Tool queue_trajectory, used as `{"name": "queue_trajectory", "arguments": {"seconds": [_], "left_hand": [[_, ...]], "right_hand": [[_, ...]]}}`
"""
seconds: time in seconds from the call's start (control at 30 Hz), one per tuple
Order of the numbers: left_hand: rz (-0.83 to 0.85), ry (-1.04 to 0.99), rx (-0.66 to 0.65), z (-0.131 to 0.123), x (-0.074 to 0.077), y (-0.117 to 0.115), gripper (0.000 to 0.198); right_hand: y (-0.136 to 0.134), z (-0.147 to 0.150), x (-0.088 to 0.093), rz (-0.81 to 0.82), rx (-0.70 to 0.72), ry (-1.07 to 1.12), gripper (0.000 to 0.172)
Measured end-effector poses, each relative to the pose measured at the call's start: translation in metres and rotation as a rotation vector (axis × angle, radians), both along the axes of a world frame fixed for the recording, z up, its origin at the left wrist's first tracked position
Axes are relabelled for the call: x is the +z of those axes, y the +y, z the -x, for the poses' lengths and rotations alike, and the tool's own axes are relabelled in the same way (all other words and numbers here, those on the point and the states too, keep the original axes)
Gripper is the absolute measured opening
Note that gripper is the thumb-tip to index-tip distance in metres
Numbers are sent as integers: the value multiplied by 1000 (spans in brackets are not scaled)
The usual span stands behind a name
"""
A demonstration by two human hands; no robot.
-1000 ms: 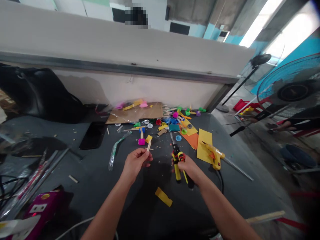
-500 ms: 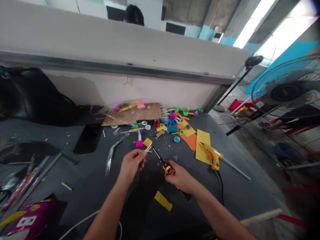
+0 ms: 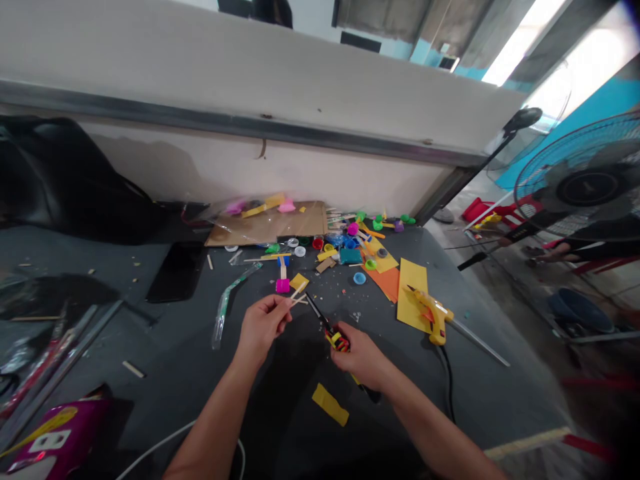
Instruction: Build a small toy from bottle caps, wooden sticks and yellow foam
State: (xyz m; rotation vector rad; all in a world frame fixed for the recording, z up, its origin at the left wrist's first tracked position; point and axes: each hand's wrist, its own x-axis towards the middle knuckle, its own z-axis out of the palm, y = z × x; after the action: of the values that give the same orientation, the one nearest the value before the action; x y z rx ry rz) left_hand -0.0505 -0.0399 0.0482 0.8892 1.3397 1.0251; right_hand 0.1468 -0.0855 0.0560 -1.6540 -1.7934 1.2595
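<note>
My left hand [image 3: 265, 327] pinches a thin pale wooden stick [image 3: 299, 291] between thumb and fingers, its free end pointing up and right. Close beneath that end, another pale stick [image 3: 300, 301] shows. In my right hand [image 3: 356, 352] is a slim-bladed tool [image 3: 339, 339] with a red, yellow and black handle. Its dark, narrow blade points up and left, the tip a little right of the stick; whether it is a knife or pliers is unclear. Just beyond the stick lie a yellow paper piece [image 3: 299, 282] and a small stick piece with a magenta end [image 3: 283, 285].
A yellow glue gun [image 3: 434, 317] lies on yellow paper [image 3: 413, 280] at right, its black cable trailing forward. Bottle caps, sticks and a cardboard sheet [image 3: 265, 227] crowd the back. At left are a phone [image 3: 174, 272] and a purple power strip [image 3: 60, 437]. A fan [image 3: 585, 187] stands right.
The view has tilted down slightly, so the table things sit a little further right. The left-hand stick now lies at a flatter angle; both hands keep their holds.
</note>
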Motion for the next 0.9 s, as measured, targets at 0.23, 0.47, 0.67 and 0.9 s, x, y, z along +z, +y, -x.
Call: {"name": "queue_trajectory", "arguments": {"seconds": [0.23,0.47,0.67,0.9], "left_hand": [[-44,26,13,0,-5,0,25],[-36,38,55,5,-9,2,24],[-58,-24,13,4,-16,3,25],[-64,-125,-50,-7,-22,1,28]], "right_hand": [[-7,3,-3,34,-5,72,27],[8,-8,-5,-65,-59,-303,31],[50,-29,-7,-295,-150,-932,52],[64,5,-2,-402,-136,-194,36]]}}
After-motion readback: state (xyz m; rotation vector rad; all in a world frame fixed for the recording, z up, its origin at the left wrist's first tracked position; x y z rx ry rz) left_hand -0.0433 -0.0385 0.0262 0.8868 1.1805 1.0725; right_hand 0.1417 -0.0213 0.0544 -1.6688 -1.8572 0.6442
